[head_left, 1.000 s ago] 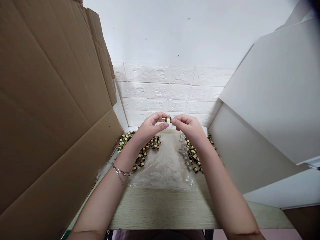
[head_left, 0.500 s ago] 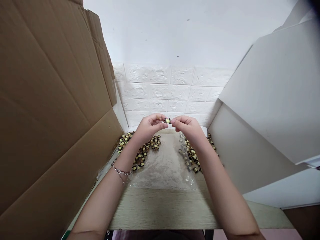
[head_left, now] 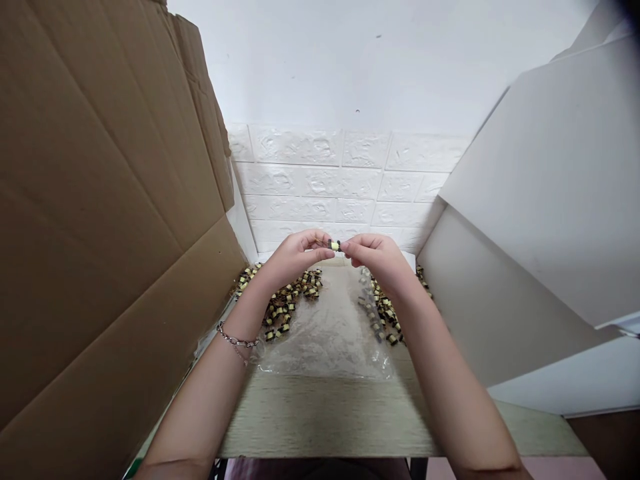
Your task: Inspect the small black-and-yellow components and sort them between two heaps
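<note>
Between my two hands, above the far end of a clear plastic bag, is a small transformer coil with a yellow-taped middle, black ends and thin copper-coloured leads. My left hand is closed on its left side, thumb below, with the leads running back toward the fingers. From the right, my right hand pinches its other end between thumb and forefinger. Similar coils lie in a left pile under my left wrist and a right pile beside my right forearm.
A tall brown cardboard sheet walls off the left side, and a white panel leans along the right. Behind stands a white brick-pattern wall. The light wooden table shows along the front. Part of the right pile lies under the plastic.
The coil has turned slightly between my fingers and sits a touch lower. Both hands stay in nearly the same place, still on it.
</note>
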The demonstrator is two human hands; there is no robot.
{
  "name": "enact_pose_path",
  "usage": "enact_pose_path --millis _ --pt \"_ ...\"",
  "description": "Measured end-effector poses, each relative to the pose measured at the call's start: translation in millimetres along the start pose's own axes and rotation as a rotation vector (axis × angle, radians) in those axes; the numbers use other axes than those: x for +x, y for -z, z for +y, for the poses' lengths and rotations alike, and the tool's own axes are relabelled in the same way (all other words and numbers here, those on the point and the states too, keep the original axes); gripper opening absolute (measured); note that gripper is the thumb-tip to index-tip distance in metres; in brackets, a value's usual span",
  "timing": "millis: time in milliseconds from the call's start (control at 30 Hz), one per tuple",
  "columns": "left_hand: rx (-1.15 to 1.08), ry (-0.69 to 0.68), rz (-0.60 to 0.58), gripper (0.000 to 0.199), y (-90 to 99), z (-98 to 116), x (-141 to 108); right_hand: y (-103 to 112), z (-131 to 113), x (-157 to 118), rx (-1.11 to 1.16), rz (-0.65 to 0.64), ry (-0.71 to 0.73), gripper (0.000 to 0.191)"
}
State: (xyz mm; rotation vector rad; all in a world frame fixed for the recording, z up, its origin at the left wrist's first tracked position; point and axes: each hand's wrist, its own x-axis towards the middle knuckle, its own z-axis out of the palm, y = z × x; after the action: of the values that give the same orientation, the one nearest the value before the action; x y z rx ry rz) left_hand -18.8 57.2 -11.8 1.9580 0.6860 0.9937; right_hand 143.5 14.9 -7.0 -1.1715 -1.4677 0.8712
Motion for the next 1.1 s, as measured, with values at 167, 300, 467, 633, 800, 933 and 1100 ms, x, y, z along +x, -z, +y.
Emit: enact_pose_path --millis 167,300,467,633,800,933,1100 --pt "0.135 0.001 0.036 0.021 1.9 0.7 0.3 0.6 1.4 0.6 0.039 -0.001 -0.046 0.024" --pt "0.294 0.002 0.09 0.033 3.1 -1.3 0.5 1.5 2.9 1.9 0.032 0.038 -0.046 0.022" --pt "0.587 -0.225 0.239 0.053 -2.5 1.3 -1.7 1.0 4.5 4.3 -0.003 0.109 -0.038 0.026" --pt "0.949 -0.388 0.328 0.033 -12.1 4.5 -5.0 -1.7 6.9 6.1 -0.005 0.114 -0.022 0.026" --pt "1.044 -0.423 0.335 0.017 -15.0 1.1 -5.1 -2.2 10.3 8.1 -0.026 0.09 -0.003 0.027" --pt "1.059 -0.415 0.35 0.016 -14.3 0.6 -5.1 3.2 10.2 7.8 -0.175 0.043 0.107 0.026" --pt "1.089 -0.42 0.317 0.014 -16.1 1.9 -5.9 12.2 5.2 3.7 -0.537 0.036 0.391 0.014"
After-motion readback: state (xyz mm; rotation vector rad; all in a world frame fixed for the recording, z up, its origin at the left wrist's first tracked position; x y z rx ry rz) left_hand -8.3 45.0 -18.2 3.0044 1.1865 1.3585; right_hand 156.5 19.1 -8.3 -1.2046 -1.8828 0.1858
